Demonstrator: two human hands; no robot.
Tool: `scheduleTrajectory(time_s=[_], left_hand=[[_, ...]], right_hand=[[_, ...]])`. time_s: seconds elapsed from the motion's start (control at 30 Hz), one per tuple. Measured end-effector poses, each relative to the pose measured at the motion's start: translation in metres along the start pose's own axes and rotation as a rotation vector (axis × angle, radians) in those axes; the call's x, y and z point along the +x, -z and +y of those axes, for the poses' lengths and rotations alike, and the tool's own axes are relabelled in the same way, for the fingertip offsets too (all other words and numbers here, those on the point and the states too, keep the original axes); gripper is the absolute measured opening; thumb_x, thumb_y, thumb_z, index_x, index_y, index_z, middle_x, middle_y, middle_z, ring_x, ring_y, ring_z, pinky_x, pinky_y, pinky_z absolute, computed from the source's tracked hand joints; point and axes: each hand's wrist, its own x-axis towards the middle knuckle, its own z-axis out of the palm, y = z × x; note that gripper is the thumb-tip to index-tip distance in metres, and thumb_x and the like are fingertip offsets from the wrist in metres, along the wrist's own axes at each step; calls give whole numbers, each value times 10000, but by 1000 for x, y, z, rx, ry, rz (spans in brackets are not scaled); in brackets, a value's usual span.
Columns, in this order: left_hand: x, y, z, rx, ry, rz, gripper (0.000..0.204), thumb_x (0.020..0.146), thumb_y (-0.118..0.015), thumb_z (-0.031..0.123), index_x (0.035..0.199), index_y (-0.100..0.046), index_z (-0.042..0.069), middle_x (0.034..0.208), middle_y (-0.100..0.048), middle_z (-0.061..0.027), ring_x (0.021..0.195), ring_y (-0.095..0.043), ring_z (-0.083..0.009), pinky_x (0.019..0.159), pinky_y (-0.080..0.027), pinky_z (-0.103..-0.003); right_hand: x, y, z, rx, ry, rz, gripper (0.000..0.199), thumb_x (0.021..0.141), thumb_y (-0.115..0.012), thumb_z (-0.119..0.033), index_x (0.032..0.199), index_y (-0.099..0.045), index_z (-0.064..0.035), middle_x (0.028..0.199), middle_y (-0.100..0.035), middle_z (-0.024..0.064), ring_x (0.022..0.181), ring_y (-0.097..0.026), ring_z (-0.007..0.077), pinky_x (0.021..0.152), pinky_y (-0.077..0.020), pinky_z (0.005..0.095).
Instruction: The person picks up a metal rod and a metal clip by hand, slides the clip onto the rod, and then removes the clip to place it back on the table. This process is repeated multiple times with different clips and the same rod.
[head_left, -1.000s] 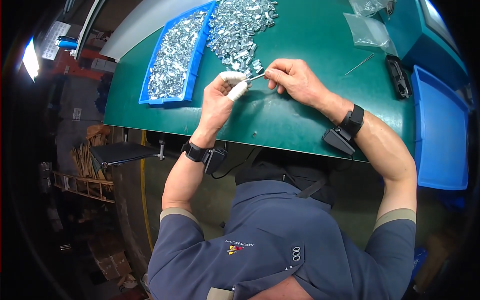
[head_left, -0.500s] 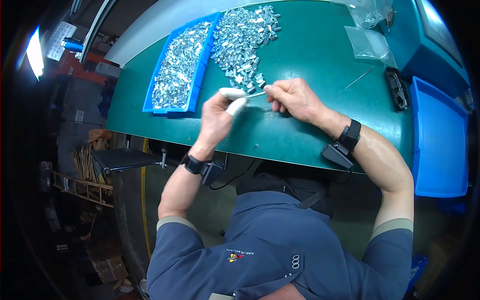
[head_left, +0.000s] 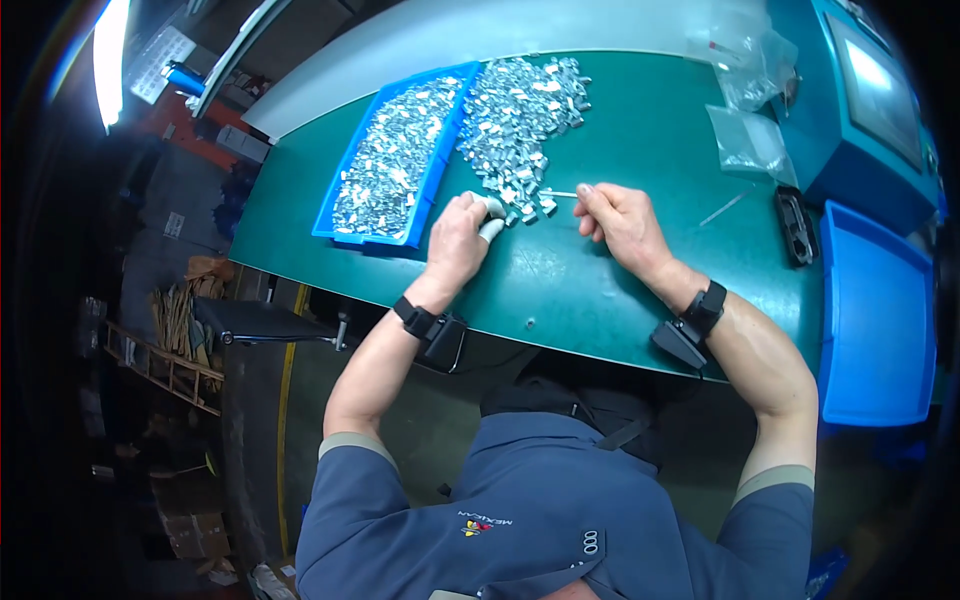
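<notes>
The thin metal pin [head_left: 558, 193] lies level just above the green tabletop [head_left: 640, 130], its right end pinched in the fingertips of my right hand [head_left: 612, 218], its free end pointing left at the near edge of the loose heap of small shiny metal clips [head_left: 520, 115]; my left hand [head_left: 458, 238], with a white cot or tape over one fingertip [head_left: 490, 212], is curled down onto the nearest clips of that heap, whether it has closed on one I cannot tell; compared with half a second ago both hands have dropped from a raised, close-together pose onto the tabletop and drawn a little apart, which I judge to mean one piece is finished with and the left is fetching the next clip for the pin; the clips are bright, stamped, angular bits that catch the light and tangle in a ragged pile; to the left a shallow blue plastic tray [head_left: 345, 222] holds more of the same, spread flat; the tabletop is a matte green mat, smooth and curved by the lens; on the far right lie clear plastic bags [head_left: 752, 140], limp and crinkled, beside a blue machine housing [head_left: 870, 110], with a second blue tray [head_left: 878, 320] at the near right and a dark clip-like tool [head_left: 796, 226] between.
</notes>
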Motion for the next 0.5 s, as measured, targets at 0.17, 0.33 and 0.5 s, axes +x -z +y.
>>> scheduleTrajectory(time_s=[0.17, 0.33, 0.5], left_hand=[[-8, -2, 3, -228, -24, 132, 164, 788, -794, 47, 908, -683, 59, 888, -671, -106, 864, -657, -293, 770, -529, -381], [-10, 5, 39, -417, -116, 185, 167, 805, -774, 41, 916, -651, 53, 887, -640, -110, 876, -631, -318, 780, -515, -405], [-13, 9, 38, -388, -56, 209, 164, 805, -775, 72, 915, -655, 56, 886, -624, -113, 889, -615, -332, 782, -506, -422]], right_hand=[[-6, -1, 4, -96, 2, -88, 326, 1044, -556, -259, 892, -691, -4, 716, -666, 34, 606, -572, 79, 561, -457, 241], [-14, -1, 4, -111, 5, -139, 292, 1039, -565, -225, 905, -684, 6, 723, -660, 32, 601, -561, 77, 559, -447, 234], [-7, -7, 0, -103, -21, -155, 284, 1041, -562, -206, 901, -680, 11, 725, -656, 31, 601, -549, 73, 564, -441, 234]])
